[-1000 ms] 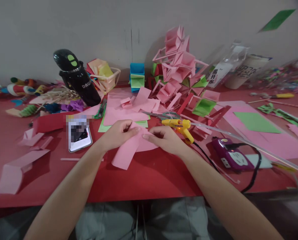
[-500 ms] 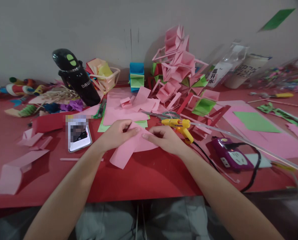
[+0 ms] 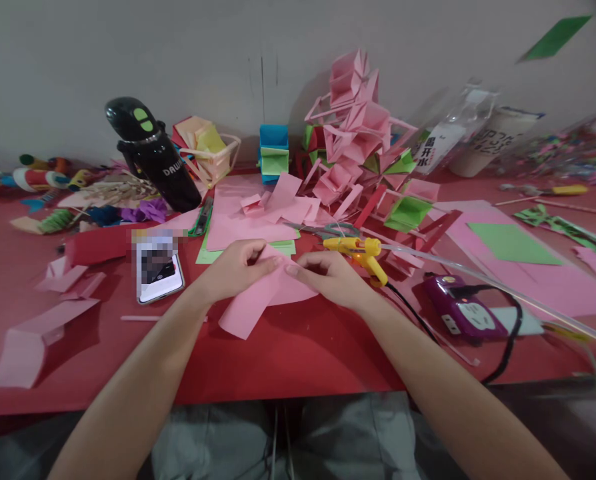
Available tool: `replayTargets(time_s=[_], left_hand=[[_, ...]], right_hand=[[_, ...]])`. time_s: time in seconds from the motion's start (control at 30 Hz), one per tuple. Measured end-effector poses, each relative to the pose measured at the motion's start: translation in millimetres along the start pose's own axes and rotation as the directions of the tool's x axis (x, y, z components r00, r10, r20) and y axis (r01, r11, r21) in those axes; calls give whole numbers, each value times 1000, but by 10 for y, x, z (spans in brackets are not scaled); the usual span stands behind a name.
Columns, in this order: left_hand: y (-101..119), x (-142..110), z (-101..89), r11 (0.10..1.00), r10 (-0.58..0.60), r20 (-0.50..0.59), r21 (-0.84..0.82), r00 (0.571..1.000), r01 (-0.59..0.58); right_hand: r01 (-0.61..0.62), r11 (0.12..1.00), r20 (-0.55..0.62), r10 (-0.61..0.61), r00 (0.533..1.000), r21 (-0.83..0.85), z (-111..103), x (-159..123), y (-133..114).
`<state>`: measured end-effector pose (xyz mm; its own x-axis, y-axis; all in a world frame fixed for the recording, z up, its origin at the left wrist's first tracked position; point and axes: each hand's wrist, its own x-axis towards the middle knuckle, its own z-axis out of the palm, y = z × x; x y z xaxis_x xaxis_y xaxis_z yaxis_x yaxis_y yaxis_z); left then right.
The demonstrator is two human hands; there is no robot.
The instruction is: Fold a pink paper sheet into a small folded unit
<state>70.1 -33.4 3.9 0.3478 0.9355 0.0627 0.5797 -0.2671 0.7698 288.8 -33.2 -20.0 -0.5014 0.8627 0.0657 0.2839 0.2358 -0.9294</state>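
Between my hands is a piece of pink paper, bent so that one strip hangs toward me and another part spreads to the right. My left hand pinches its upper edge, thumb on top. From the other side my right hand grips the same paper, its thumb tip almost meeting the left one. The fingers under the paper are partly hidden. A yellow hot glue gun lies just beyond my right hand, a clear glue stick in its back. Scissors rest behind the hands.
A phone lies left of my hands, near folded pink strips. Behind stand a black bottle and a tall pile of pink paper shapes. A purple power socket with a cable sits at the right.
The thumbs have shifted very slightly on the pink paper. Both hands keep their hold, and everything else stays in place.
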Motion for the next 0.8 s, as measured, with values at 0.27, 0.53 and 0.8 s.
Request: replayTargets(time_s=[0.27,0.53,0.8], left_hand=[[-13,2,27,1000,10,7,-19,1000,-10],[4,4,-16,979,20,-17,-202,1000,-23],[-81,32,-15,965,-17,-77,-263,997,-4]], right_hand=[[13,999,0,-13,1000,31,12,2,26],[2,999,-24,-1,1000,43,2,12,31],[4,999,-19,-3,1000,45,8,16,47]])
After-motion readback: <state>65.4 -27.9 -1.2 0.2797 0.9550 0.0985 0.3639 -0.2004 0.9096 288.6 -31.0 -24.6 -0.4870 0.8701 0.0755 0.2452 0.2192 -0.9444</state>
